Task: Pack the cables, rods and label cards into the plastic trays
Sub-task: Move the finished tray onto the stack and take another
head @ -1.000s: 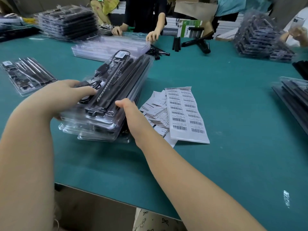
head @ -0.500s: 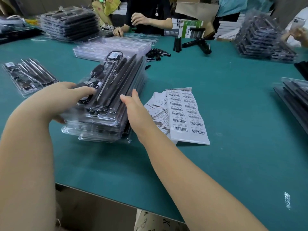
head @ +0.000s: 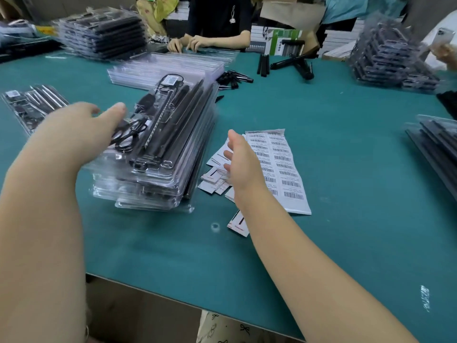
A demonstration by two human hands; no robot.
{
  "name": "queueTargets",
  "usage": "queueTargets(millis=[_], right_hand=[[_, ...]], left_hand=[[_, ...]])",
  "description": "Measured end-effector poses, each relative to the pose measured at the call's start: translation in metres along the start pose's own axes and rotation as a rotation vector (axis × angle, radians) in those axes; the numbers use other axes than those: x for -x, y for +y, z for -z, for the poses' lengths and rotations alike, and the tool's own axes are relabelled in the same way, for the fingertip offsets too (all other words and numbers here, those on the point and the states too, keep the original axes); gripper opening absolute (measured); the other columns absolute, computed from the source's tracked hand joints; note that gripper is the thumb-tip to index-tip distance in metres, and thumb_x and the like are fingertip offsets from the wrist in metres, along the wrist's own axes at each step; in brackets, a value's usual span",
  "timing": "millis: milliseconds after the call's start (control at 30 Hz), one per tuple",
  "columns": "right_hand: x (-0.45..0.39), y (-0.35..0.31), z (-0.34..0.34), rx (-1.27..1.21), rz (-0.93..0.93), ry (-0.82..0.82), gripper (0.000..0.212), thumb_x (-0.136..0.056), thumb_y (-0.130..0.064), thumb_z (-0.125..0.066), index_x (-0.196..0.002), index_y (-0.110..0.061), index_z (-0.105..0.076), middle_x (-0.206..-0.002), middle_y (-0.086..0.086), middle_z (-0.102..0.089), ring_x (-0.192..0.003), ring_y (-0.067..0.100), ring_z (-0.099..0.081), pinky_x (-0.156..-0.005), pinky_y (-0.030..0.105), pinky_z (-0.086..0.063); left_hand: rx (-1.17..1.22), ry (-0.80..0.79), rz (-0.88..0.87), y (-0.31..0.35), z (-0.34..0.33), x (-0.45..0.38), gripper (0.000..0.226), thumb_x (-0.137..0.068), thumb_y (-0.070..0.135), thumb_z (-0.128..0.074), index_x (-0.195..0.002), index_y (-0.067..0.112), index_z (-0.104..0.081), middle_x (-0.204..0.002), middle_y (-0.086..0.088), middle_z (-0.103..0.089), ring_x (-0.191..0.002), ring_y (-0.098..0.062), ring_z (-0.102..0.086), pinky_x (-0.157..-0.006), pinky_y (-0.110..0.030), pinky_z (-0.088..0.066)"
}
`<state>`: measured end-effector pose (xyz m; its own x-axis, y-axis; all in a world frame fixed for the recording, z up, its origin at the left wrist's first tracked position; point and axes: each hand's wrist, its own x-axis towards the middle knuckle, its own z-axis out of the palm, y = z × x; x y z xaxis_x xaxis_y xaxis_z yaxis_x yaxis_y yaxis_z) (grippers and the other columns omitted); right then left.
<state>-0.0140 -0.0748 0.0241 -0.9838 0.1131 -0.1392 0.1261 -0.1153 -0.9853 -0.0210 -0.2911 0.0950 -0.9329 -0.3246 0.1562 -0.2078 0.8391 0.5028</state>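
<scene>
I could read almost nothing. The white label sheet (head: pixel 284 169) lying on the green table (head: pixel 346 169), just right of the right hand (head: pixel 243 164), carried two columns of barcodes with small print under each, but the print was too fine for me to make out. The small cards (head: pixel 212 179) beside it showed red and black marks, illegible to me. A tiny white label (head: pixel 171 79) at the far end of the top tray (head: pixel 158 134) and the green-and-white box (head: pixel 284 43) at the far side gave me no readable words either.
</scene>
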Motion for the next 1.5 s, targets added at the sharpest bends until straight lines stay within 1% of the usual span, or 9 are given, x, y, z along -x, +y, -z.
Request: queueTargets(millis=[200, 533, 633, 800, 933, 1033, 1200, 1333, 1500], right_hand=[[0.007, -0.006, 0.048, 0.135, -0.01, 0.148, 0.04, -0.094, -0.035, -0.045, -0.126, -0.014, -0.054, -0.127, 0.0, -0.056, -0.115, 0.015, -0.052, -0.102, 0.042, -0.041], [0.031, -0.013, 0.169, 0.257, 0.143, 0.421, 0.027, -0.09, -0.017, -0.049, -0.113, -0.022, -0.061, -0.112, -0.01, -0.059, -0.106, 0.008, -0.055, -0.092, 0.026, -0.045], [0.045, -0.015, 0.211, 0.546, 0.289, 0.469, 0.031, -0.09, -0.009, -0.051, -0.117, -0.017, -0.062, -0.116, -0.004, -0.062, -0.098, 0.005, -0.055, -0.082, 0.017, -0.04], [0.07, -0.042, 0.289, 1.215, 0.434, 0.517, 0.038, -0.083, -0.011, -0.061, -0.121, -0.008, -0.062, -0.122, 0.013, -0.062, -0.115, 0.033, -0.051, -0.101, 0.039, -0.036], [0.082, -0.064, 0.346, 1.541, 0.032, 0.746, 0.064, -0.082, -0.048, -0.06, -0.139, -0.023, -0.044, -0.139, 0.015, -0.047, -0.127, 0.038, -0.038, -0.102, 0.053, -0.032], [0.088, -0.057, 0.369, 1.456, -0.406, 0.608, 0.087, -0.08, -0.068, -0.053, -0.148, -0.023, -0.023, -0.152, 0.016, -0.027, -0.139, 0.041, -0.022, -0.109, 0.058, -0.019], [0.095, -0.032, 0.362, 1.511, -0.337, 0.553, 0.065, -0.09, -0.055, -0.044, -0.147, -0.03, -0.026, -0.155, 0.009, -0.024, -0.141, 0.039, -0.016, -0.108, 0.061, -0.018], [0.105, -0.026, 0.331, 1.606, -0.265, 0.604, 0.052, -0.09, -0.048, -0.036, -0.139, -0.028, -0.039, -0.145, 0.008, -0.04, -0.133, 0.038, -0.031, -0.102, 0.058, -0.026], [0.123, -0.024, 0.277, 1.608, -0.219, 0.607, 0.046, -0.091, -0.045, -0.035, -0.131, -0.024, -0.045, -0.138, 0.01, -0.044, -0.127, 0.038, -0.035, -0.097, 0.053, -0.031]], left_hand=[[0.28, 0.253, -0.421, 0.077, -0.013, 0.057, 0.041, -0.085, 0.042, -0.047, -0.115, 0.02, -0.063, -0.1, 0.006, -0.064, -0.095, -0.019, -0.061, -0.089, -0.035, -0.047], [0.026, -0.422, -0.707, 0.18, -0.142, 0.124, 0.049, -0.091, 0.04, -0.05, -0.135, 0.02, -0.047, -0.133, -0.002, -0.054, -0.123, -0.021, -0.048, -0.099, -0.04, -0.042], [0.012, -0.447, -0.741, 0.194, -0.164, 0.137, 0.05, -0.09, 0.041, -0.05, -0.136, 0.019, -0.047, -0.133, -0.005, -0.052, -0.123, -0.024, -0.047, -0.099, -0.041, -0.042], [-0.05, -0.29, -0.817, 0.191, -0.188, 0.159, 0.044, -0.092, 0.036, -0.047, -0.132, 0.016, -0.05, -0.127, -0.005, -0.055, -0.116, -0.027, -0.047, -0.095, -0.038, -0.04], [0.049, -0.148, -0.907, 0.178, -0.201, 0.17, 0.032, -0.089, 0.02, -0.052, -0.115, 0.005, -0.064, -0.109, -0.012, -0.064, -0.104, -0.032, -0.052, -0.089, -0.041, -0.041], [0.064, -0.126, -0.978, 0.174, -0.205, 0.172, 0.026, -0.085, 0.013, -0.055, -0.105, 0.002, -0.069, -0.102, -0.016, -0.067, -0.099, -0.034, -0.055, -0.084, -0.044, -0.044], [0.028, -0.168, -1.05, 0.177, -0.208, 0.176, 0.028, -0.089, 0.016, -0.051, -0.11, 0.005, -0.067, -0.11, -0.011, -0.065, -0.105, -0.03, -0.052, -0.088, -0.039, -0.041], [0.353, -0.358, -0.839, 0.2, -0.204, 0.192, 0.026, -0.091, 0.02, -0.052, -0.113, 0.014, -0.065, -0.102, 0.002, -0.067, -0.097, -0.018, -0.056, -0.083, -0.028, -0.043], [1.199, -1.228, 0.055, 0.245, -0.203, 0.226, 0.031, -0.097, 0.03, -0.05, -0.123, 0.013, -0.044, -0.106, -0.012, -0.06, -0.07, -0.025, -0.066, -0.07, -0.034, -0.057]])
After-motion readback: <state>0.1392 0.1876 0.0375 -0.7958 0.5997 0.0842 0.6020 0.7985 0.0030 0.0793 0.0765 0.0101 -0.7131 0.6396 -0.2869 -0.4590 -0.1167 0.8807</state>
